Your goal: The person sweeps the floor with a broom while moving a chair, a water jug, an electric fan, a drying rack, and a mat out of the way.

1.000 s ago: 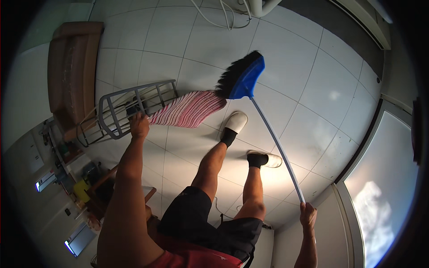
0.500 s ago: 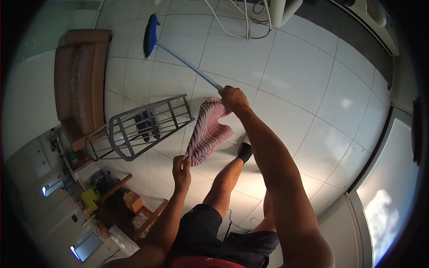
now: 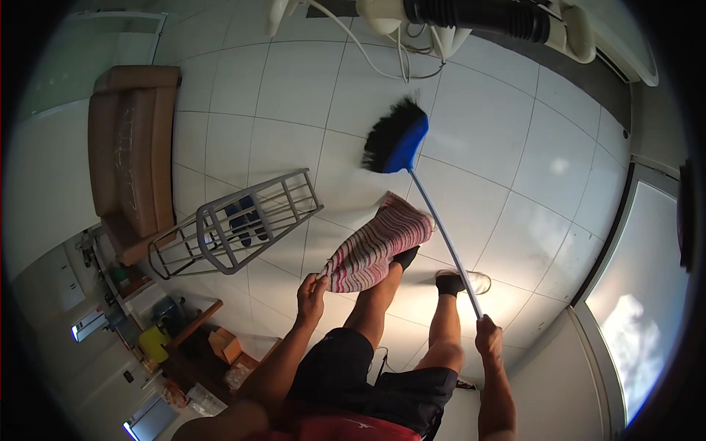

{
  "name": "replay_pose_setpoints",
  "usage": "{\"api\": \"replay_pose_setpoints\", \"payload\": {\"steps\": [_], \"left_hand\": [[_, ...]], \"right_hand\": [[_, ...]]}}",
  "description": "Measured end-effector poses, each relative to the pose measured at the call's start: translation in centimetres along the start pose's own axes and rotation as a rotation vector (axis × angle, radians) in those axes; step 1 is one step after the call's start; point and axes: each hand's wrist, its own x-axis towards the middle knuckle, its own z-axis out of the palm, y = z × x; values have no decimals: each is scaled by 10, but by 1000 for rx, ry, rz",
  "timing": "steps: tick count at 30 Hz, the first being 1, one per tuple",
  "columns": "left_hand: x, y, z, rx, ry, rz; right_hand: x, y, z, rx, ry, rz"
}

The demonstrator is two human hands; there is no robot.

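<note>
A person stands on a white tiled floor [image 3: 507, 154], seen from above, with a tool in each hand. The right hand [image 3: 487, 339] is closed around the end of a thin pale broom handle [image 3: 441, 235] that slants up and away to a blue broom head with dark bristles [image 3: 395, 137], which looks to hover just above the tiles, though the wide lens makes contact hard to judge. The left hand [image 3: 312, 290] pinches one corner of a red-and-white striped mat [image 3: 379, 246]; the cloth is bunched and sagging, its far end lying just left of the broom handle and partly draped over the person's left foot. A grey wire rack [image 3: 235, 224], tipped on its side with dark shoes inside, lies left of the mat, and a brown bench [image 3: 132, 162] sits beyond the rack. White cables and a black ribbed hose [image 3: 478, 15] trail beyond the broom head.

The hanging mat could snag the foot beneath it and trip the person, and a long sweep of the broom might catch the loose cables.
</note>
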Motion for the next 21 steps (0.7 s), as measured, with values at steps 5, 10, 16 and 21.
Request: {"api": "replay_pose_setpoints", "payload": {"steps": [5,10,16,21], "left_hand": [[84,37,-107,41,118,75],[194,60,-192,97,157,36],[317,100,-289,169,224,-164],[398,138,-324,-73,374,-161]], "right_hand": [[12,-141,55,-157,-96,-31],[183,-306,201,-289,525,-577],[283,-349,159,-94,68,33],[182,-307,112,-237,272,279]]}}
